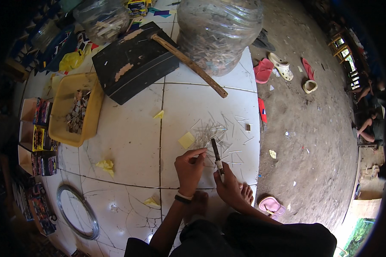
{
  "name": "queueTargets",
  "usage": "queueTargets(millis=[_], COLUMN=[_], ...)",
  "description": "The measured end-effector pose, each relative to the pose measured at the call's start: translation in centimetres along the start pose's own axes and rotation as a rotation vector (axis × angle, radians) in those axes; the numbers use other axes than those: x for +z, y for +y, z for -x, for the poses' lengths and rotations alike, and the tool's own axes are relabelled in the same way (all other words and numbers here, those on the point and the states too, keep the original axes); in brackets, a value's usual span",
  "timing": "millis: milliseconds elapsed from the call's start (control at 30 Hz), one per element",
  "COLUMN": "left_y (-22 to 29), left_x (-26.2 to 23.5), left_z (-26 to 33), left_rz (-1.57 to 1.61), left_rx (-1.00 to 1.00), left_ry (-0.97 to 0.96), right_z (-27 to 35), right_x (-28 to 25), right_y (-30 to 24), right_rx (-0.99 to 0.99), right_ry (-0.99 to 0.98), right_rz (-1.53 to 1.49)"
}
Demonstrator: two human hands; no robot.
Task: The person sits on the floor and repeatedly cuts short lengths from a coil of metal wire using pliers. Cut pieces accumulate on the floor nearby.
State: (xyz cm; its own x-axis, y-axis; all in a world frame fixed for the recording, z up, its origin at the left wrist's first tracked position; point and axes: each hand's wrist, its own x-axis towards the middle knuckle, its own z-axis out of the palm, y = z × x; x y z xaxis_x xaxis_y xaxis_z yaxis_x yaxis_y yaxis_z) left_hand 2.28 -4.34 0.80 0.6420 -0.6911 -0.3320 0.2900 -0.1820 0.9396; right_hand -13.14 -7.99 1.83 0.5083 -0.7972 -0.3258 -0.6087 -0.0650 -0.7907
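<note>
My right hand (228, 184) is closed round a narrow dark tool (215, 150) with a pale band near its grip, its tip pointing away from me. Just left of it, my left hand (189, 170) has thumb and forefinger pinched together close to the tool. Whatever sits in that pinch is too small to make out. Beyond both hands lies a loose pile of thin, shiny pale pieces (214, 132), like short cut wires, scattered on the white tiled surface (128, 141). A yellow paper square (186, 140) touches the pile's left side, and a tiny brown box (248, 127) lies right.
A black case (135, 60) and a wooden stick (193, 68) lie farther off, beside a large filled plastic bag (218, 34). At left are a yellow tub (75, 109), a wire coil (78, 212) and small printed boxes (43, 137). Sandals (281, 66) lie on the floor (304, 141).
</note>
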Motion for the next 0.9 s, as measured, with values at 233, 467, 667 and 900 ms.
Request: queueTargets(millis=[233,467,667,900], left_y=[-0.5,-0.1,1.5,-0.1], left_x=[-1.3,1.5,5.5,2.4], left_z=[0.1,1.1,2.3,2.0], left_rz=[-0.134,0.047,0.231,0.063], left_rx=[0.076,0.021,-0.069,-0.031], left_ry=[-0.046,-0.019,-0.039,-0.114], right_z=[-0.1,-0.6,-1.0,-1.4], right_x=[0.4,0.3,-1.1,-0.9], right_y=[1.1,0.1,-0.7,0.5], right_rx=[-0.034,0.026,-0.018,-0.005], right_ry=[0.053,0.092,0.268,0.161], right_rz=[-0.018,0.006,-0.061,0.021])
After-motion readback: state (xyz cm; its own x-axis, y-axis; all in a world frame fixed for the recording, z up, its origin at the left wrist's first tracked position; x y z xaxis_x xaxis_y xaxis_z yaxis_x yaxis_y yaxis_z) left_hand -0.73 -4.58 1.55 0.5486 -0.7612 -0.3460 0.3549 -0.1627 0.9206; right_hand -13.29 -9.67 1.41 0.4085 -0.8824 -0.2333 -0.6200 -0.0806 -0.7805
